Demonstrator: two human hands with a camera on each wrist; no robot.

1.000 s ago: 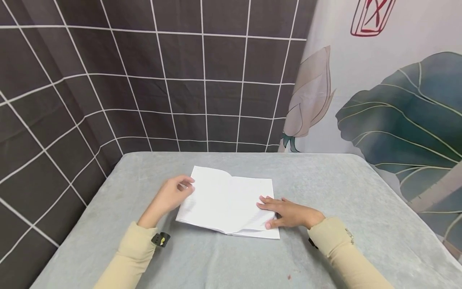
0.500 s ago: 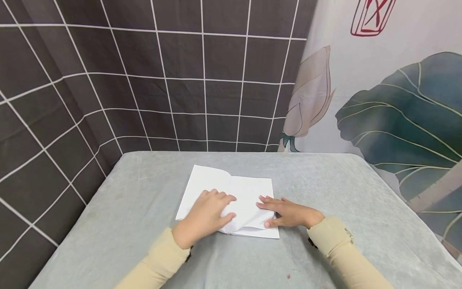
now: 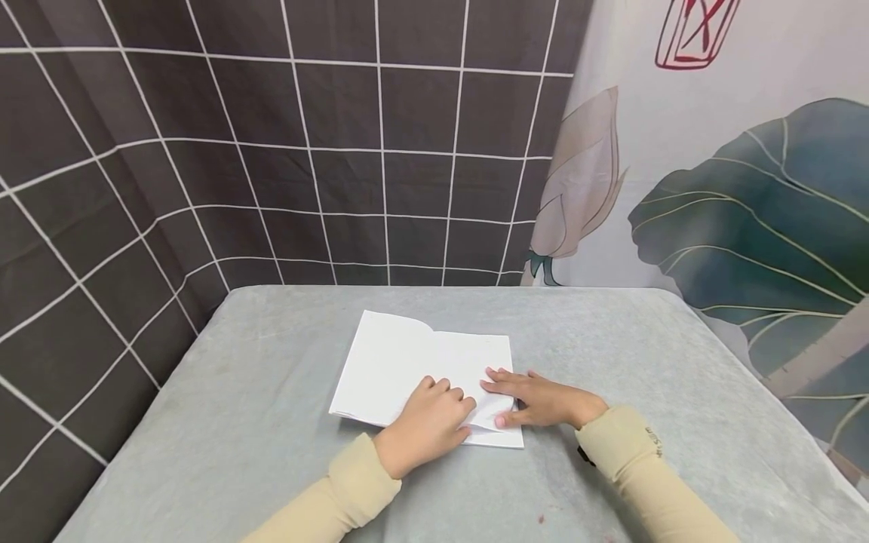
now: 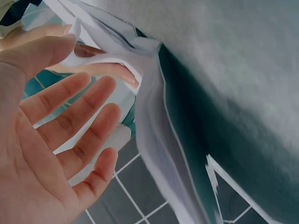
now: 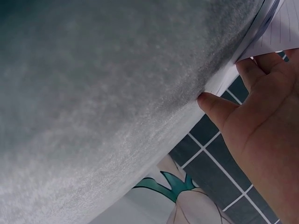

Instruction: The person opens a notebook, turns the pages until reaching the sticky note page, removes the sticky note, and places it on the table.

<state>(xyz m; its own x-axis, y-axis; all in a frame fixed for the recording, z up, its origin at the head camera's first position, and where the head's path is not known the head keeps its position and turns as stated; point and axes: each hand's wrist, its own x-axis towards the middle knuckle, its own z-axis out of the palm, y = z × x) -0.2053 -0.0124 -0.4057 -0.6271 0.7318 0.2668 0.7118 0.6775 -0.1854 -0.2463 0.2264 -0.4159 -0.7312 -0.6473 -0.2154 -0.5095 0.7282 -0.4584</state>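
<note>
An open notebook (image 3: 390, 358) with white pages lies on the cloth-covered table, its spine running front to back. My left hand (image 3: 431, 418) is over the lower middle of the spread, its fingers loosely bent and hiding the near end of the spine. In the left wrist view that hand (image 4: 60, 130) shows relaxed fingers, with the thumb at a curled page edge. My right hand (image 3: 546, 400) rests spread on the right page, by its outer edge. A lined page (image 5: 282, 30) bends beside the right fingers in the right wrist view.
A grey cloth covers the table (image 3: 597, 339). Behind it hangs a dark curtain (image 3: 339, 173) with white grid lines. To the right is a pale curtain (image 3: 631, 249) printed with a large leaf and a flower bud.
My left hand has moved from the notebook's left edge, across the left page, to its lower middle. My right hand has stayed on the right page.
</note>
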